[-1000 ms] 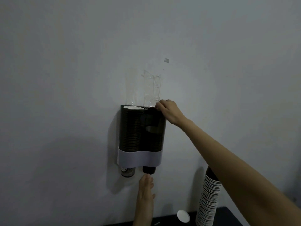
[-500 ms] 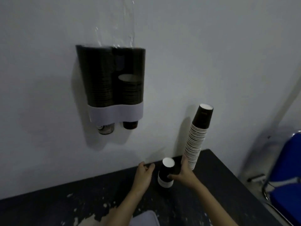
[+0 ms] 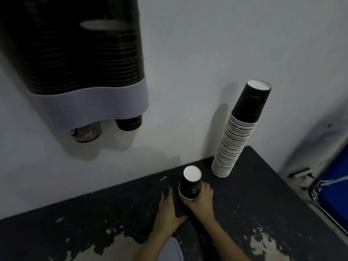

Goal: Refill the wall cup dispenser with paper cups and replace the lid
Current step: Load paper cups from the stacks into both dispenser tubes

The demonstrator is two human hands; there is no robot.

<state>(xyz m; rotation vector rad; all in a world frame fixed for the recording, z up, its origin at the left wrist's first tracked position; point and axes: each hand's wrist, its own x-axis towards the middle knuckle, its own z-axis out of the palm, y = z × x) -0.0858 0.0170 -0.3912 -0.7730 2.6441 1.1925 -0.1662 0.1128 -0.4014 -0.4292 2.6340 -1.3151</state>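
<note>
- The short cup stack (image 3: 190, 183) is sitting near the table's (image 3: 273, 194) back edge, between both hands.
- The tall cup stack (image 3: 239, 132) is leaning by the back right corner.
- The dispenser (image 3: 79, 59) is hanging on the wall above the back edge.

Dispenser (image 3: 75, 53) upper left of frame, on wall (image 3: 207, 44); two dark tubes with cups inside, white band at bottom, cup ends poking out below. Tall stack (image 3: 237, 136) of upturned cups right of centre, leaning, on dark worn table (image 3: 263, 204). Lower centre: right hand (image 3: 202, 201) grips short stack (image 3: 190, 185), upturned. Left hand (image 3: 168, 211) just beside it, fingers straight, resting on table. Blue chair (image 3: 337, 189) at right edge.
</note>
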